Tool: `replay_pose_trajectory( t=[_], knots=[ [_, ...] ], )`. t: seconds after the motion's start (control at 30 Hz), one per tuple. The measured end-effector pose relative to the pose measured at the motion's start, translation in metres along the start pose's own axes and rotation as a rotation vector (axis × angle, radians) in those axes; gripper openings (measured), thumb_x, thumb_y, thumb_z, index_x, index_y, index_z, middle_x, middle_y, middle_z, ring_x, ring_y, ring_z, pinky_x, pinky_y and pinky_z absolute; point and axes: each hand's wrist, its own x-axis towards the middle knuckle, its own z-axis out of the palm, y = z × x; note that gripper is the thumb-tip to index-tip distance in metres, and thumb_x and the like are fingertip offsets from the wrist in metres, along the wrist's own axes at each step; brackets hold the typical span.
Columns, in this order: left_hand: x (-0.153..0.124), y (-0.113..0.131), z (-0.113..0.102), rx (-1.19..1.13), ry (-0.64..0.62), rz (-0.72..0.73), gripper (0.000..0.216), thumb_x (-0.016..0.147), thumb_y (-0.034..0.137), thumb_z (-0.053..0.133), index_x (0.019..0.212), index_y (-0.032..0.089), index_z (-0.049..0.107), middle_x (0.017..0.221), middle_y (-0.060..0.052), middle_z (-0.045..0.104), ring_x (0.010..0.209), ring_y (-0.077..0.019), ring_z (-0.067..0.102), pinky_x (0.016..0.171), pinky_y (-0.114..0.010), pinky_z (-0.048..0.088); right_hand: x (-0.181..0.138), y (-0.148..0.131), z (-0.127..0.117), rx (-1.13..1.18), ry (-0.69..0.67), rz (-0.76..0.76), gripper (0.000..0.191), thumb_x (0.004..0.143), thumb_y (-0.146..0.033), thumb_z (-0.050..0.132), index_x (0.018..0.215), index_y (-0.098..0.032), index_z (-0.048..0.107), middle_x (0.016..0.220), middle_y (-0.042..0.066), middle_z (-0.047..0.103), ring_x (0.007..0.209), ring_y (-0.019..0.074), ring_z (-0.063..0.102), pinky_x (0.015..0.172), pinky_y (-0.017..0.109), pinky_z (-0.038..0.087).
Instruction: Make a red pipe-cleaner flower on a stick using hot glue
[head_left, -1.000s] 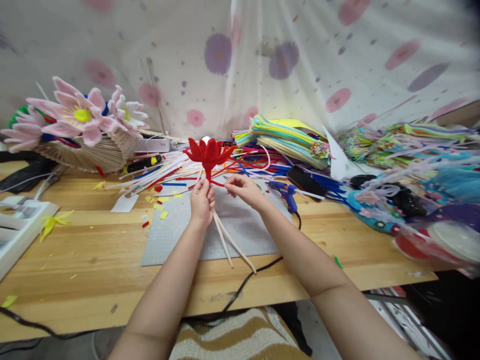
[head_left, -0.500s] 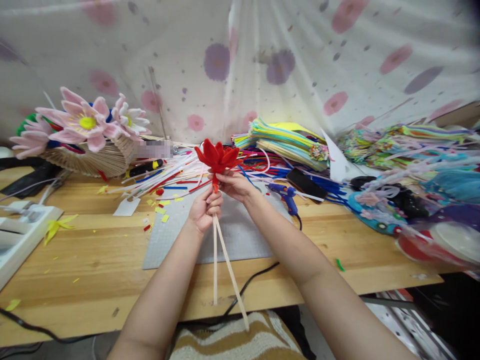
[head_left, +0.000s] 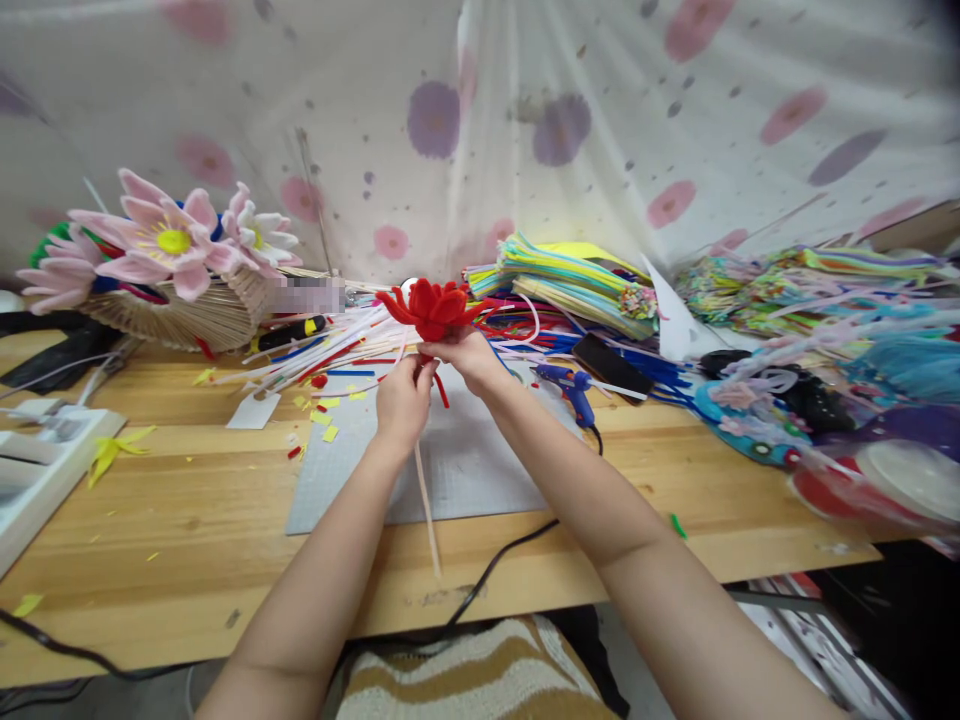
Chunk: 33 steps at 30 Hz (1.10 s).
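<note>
A red pipe-cleaner flower [head_left: 433, 307] is held up over the grey cutting mat [head_left: 480, 470]. My left hand [head_left: 403, 402] is closed round its pale stick stem [head_left: 427, 510], which hangs down toward the table's front edge. Just under the petals, my right hand [head_left: 471, 358] pinches the flower's base, with a loose red pipe-cleaner end [head_left: 442, 390] sticking out below the fingers. Both hands touch the flower and nearly touch each other.
A blue glue gun [head_left: 570, 390] with a black cord [head_left: 495, 560] lies right of the mat. Heaps of coloured pipe cleaners [head_left: 570, 280] fill the back and right. Pink pipe-cleaner flowers [head_left: 161, 240] stand at back left, a white tray [head_left: 30, 470] at the left edge.
My right hand moved from a stray red end up to the flower's base. The flower turned and tipped, and the stem sticks swung closer together under my left hand.
</note>
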Motion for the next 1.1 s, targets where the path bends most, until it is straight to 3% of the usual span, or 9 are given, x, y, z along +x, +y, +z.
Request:
replay_pose_trajectory(
  t=[0.07, 0.13, 0.33, 0.6, 0.87, 1.0, 1.1],
  knots=[
    [0.0, 0.001, 0.0, 0.053, 0.056, 0.064, 0.017, 0.07, 0.021, 0.064, 0.057, 0.017, 0.054, 0.053, 0.003, 0.043, 0.046, -0.0069, 0.036, 0.041, -0.017, 0.022, 0.0, 0.002, 0.002, 0.004, 0.045, 0.013, 0.028, 0.045, -0.016, 0.074, 0.063, -0.015, 0.052, 0.062, -0.005, 0.055, 0.06, 0.0071, 0.048, 0.058, 0.02, 0.039],
    [0.001, 0.002, -0.001, 0.007, 0.016, 0.036, 0.019, 0.07, 0.02, 0.063, 0.055, 0.017, 0.052, 0.052, 0.003, 0.041, 0.044, -0.0067, 0.034, 0.04, -0.017, 0.02, -0.002, 0.004, -0.001, 0.035, 0.015, 0.063, 0.027, 0.047, -0.017, 0.074, 0.065, -0.015, 0.054, 0.063, -0.004, 0.057, 0.06, 0.0072, 0.049, 0.057, 0.02, 0.039],
    [0.008, 0.005, -0.008, -0.434, -0.379, -0.388, 0.028, 0.073, 0.038, 0.06, 0.061, 0.014, 0.052, 0.047, 0.006, 0.036, 0.034, -0.0029, 0.025, 0.032, -0.015, 0.021, -0.007, 0.012, -0.025, 0.273, -0.334, 0.308, 0.012, 0.066, -0.021, 0.066, 0.076, -0.016, 0.061, 0.07, -0.001, 0.062, 0.057, 0.0059, 0.051, 0.057, 0.019, 0.042],
    [0.008, 0.008, -0.023, -0.53, -0.499, -0.512, 0.024, 0.063, 0.028, 0.07, 0.079, 0.012, 0.063, 0.066, 0.0, 0.054, 0.049, -0.003, 0.043, 0.038, -0.013, 0.032, -0.005, 0.02, -0.026, 0.404, -0.216, 0.271, 0.015, 0.063, -0.014, 0.067, 0.078, -0.015, 0.065, 0.069, -0.002, 0.064, 0.048, 0.0026, 0.046, 0.053, 0.017, 0.04],
    [0.007, -0.006, -0.013, -0.102, -0.273, -0.165, 0.023, 0.066, 0.036, 0.064, 0.063, 0.015, 0.054, 0.056, 0.003, 0.05, 0.043, -0.0064, 0.042, 0.044, -0.021, 0.038, -0.011, 0.019, -0.013, 0.298, -0.091, 0.148, 0.021, 0.051, -0.017, 0.073, 0.067, -0.016, 0.06, 0.065, -0.002, 0.063, 0.06, 0.0099, 0.056, 0.056, 0.022, 0.043],
    [0.005, -0.007, -0.013, 0.341, -0.2, 0.066, 0.022, 0.077, 0.036, 0.049, 0.065, 0.018, 0.053, 0.059, 0.0, 0.055, 0.047, -0.0107, 0.049, 0.049, -0.024, 0.035, -0.012, 0.019, -0.006, 0.197, -0.061, 0.031, 0.028, 0.048, -0.025, 0.075, 0.066, -0.017, 0.055, 0.061, -0.003, 0.059, 0.055, 0.0095, 0.053, 0.053, 0.023, 0.042],
    [0.002, 0.0, -0.013, 0.735, -0.123, 0.178, 0.021, 0.08, 0.032, 0.044, 0.069, 0.019, 0.057, 0.065, -0.004, 0.061, 0.059, -0.0159, 0.055, 0.056, -0.026, 0.033, -0.011, 0.021, -0.003, 0.146, -0.019, -0.006, 0.032, 0.048, -0.028, 0.075, 0.07, -0.018, 0.054, 0.063, -0.004, 0.058, 0.059, 0.0101, 0.054, 0.059, 0.025, 0.044]
  ],
)
